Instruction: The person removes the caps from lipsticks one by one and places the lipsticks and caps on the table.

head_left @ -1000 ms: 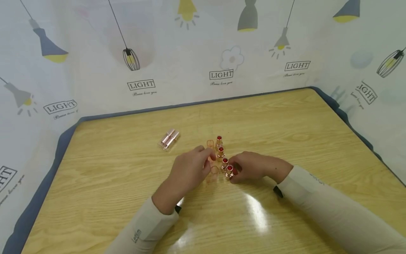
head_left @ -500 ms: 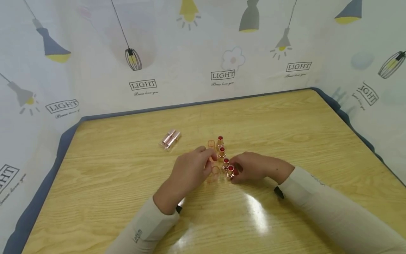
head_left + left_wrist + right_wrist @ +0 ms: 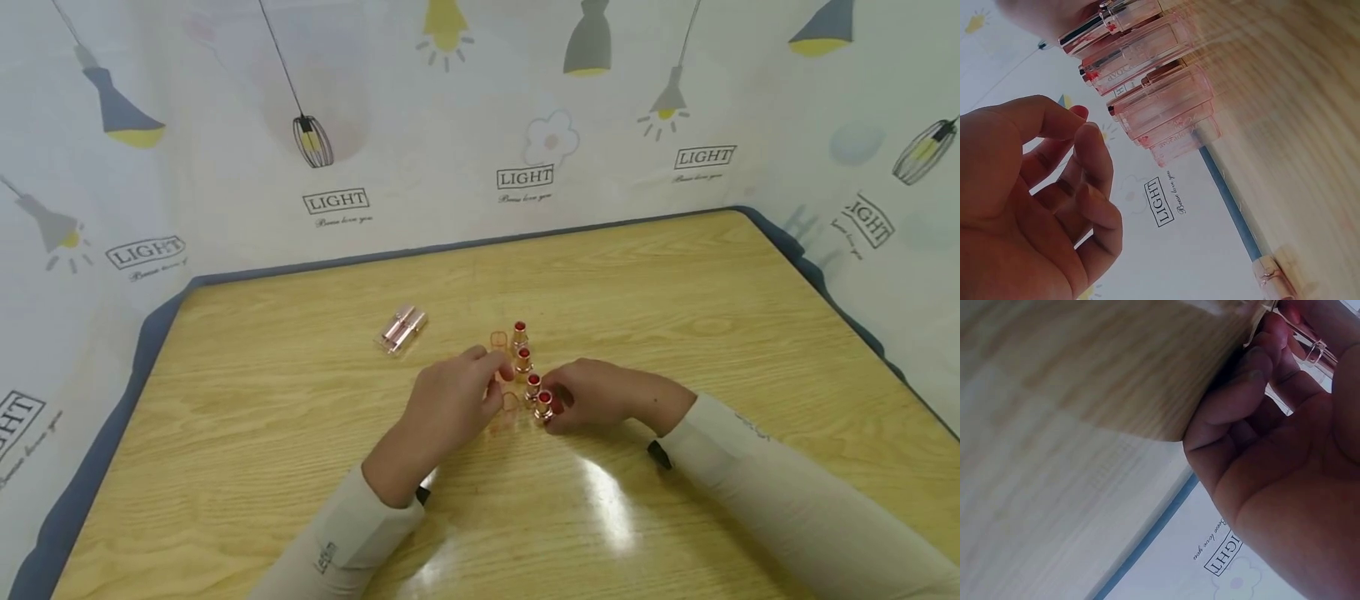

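Several rose-gold lipsticks with red tops stand upright in a slanting row; the far lipstick (image 3: pixel 520 333) is clear of both hands. My right hand (image 3: pixel 600 392) pinches the near lipstick (image 3: pixel 543 406) low down between thumb and fingers. In the right wrist view the curled fingers partly hide the grip. Left of the row, clear pink caps (image 3: pixel 1163 106) stand on the table, with one far cap (image 3: pixel 498 339) beyond my left hand (image 3: pixel 453 396). That hand hovers by the caps, its fingers loosely bent and nothing between them.
Two pink, clear-ended lipstick tubes (image 3: pixel 401 329) lie side by side on the wooden table (image 3: pixel 300 433), left of the hands. A lamp-patterned cloth (image 3: pixel 420 167) hangs behind the table's far edge.
Both hands stay in place, and the lipsticks and caps stand where they were. Only a slight shift of the head view shows.
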The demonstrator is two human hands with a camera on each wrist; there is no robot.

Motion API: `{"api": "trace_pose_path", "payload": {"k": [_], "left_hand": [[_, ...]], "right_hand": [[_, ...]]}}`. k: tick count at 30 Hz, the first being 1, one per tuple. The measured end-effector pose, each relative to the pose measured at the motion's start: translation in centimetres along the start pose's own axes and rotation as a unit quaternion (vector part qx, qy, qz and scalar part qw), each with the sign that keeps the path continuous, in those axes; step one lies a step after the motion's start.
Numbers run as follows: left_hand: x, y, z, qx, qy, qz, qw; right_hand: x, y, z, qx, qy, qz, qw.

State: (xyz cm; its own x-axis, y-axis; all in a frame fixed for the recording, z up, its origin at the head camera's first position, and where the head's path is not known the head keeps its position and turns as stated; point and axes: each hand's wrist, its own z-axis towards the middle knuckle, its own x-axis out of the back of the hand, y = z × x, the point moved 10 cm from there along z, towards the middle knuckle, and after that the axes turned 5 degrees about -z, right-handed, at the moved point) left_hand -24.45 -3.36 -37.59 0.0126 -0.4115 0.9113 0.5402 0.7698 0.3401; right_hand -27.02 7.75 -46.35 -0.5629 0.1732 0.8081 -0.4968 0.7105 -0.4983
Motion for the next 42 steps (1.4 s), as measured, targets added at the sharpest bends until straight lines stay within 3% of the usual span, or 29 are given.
{"api": "trace_pose_path", "payload": {"k": [10,22,32,42], "left_hand": [[0.1,0.0,-0.1,-0.004,0.007,-0.006,0.9999],[0.0,-0.5,-0.2,0.021,-0.009,-0.011,0.9997],[-0.1,-2.9,0.2,0.073,-0.035,0.056,0.9952],[0.1,-7.2,0.0,0.12,-0.042,0.086,0.9882]], "right_hand": [[0.0,-0.2,0.0,0.005,0.003,-0.003,1.0],[0.1,-0.2,0.0,0.007,0.005,-0.004,1.0],[0.3,0.3,-0.1,-0.002,0.003,-0.002,1.0],[-0.1,0.1,-0.3,-0.006,-0.003,0.006,1.0]]}}
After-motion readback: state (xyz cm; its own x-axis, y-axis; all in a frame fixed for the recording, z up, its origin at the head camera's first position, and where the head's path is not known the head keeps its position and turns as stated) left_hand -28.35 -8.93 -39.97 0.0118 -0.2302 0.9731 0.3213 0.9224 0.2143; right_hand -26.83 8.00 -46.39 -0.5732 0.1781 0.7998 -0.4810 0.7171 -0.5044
